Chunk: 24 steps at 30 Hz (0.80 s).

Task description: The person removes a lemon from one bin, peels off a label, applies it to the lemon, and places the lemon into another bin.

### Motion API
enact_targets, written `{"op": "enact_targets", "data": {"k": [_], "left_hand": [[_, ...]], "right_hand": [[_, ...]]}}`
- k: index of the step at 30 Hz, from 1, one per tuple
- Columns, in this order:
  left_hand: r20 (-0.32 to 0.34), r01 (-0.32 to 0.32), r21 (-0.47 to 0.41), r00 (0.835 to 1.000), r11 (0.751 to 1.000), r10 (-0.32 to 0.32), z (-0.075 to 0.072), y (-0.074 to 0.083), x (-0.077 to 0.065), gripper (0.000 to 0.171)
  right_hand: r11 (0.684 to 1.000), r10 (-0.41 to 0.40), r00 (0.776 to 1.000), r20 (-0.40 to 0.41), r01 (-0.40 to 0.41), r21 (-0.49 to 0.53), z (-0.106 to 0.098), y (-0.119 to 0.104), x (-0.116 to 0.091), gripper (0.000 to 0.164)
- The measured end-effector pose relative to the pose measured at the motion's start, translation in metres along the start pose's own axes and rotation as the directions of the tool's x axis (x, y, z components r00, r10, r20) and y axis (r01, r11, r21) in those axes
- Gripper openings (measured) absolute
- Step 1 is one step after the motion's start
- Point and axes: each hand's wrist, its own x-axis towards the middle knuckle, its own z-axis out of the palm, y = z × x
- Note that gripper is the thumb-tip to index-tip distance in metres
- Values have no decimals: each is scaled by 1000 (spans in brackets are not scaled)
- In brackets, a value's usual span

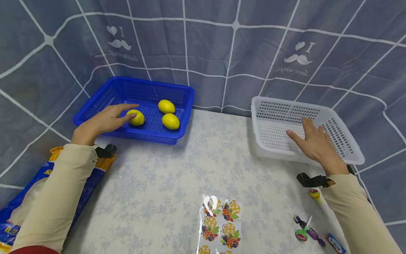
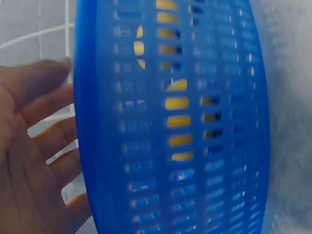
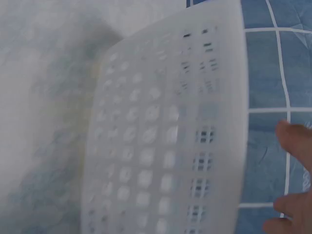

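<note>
At the left of the head view stands a blue plastic basket (image 1: 149, 136) with three yellow lemons in it. My left hand (image 1: 108, 120) reaches over its near rim, thumb and fingers spread. The thumb overlaps the nearest lemon (image 1: 137, 118); the other two, an upper lemon (image 1: 166, 106) and a lower lemon (image 1: 170, 121), lie farther right. In the left wrist view, yellow shows through the slots of the basket's wall. Over the white basket (image 1: 279, 152) at the right hovers my right hand (image 1: 318, 144), its fingers loosely spread and nothing in them.
A sheet of fruit stickers (image 1: 220, 225) lies at the front middle of the table. Near my right forearm are a yellow lollipop (image 1: 315, 194), a green lollipop (image 1: 301, 235), a purple wrapped candy (image 1: 312, 233) and a blue candy (image 1: 336, 243). Under my left forearm lies a blue-and-yellow bag (image 1: 31, 197).
</note>
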Motion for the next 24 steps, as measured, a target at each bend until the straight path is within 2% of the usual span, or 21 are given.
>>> {"op": "enact_targets", "data": {"k": [6,10,14,20,24], "left_hand": [[80,44,-17,996,999,-42,-7,-14,13,49],[125,11,-4,992,1000,-11,-7,-21,21,42],[159,6,-1,987,1000,-6,-6,-25,28,47],[199,76,25,977,997,-80,-6,-24,36,54],[179,84,63,979,995,-94,-5,-21,39,50]], "right_hand": [[995,-26,997,-70,33,96,-7,-29,17,93],[988,-48,992,-119,64,139,-9,-61,26,88],[981,-91,984,-155,115,158,-6,-100,36,81],[957,-192,973,-129,215,195,9,-157,51,76],[934,-257,963,-85,270,233,24,-194,58,72]]}}
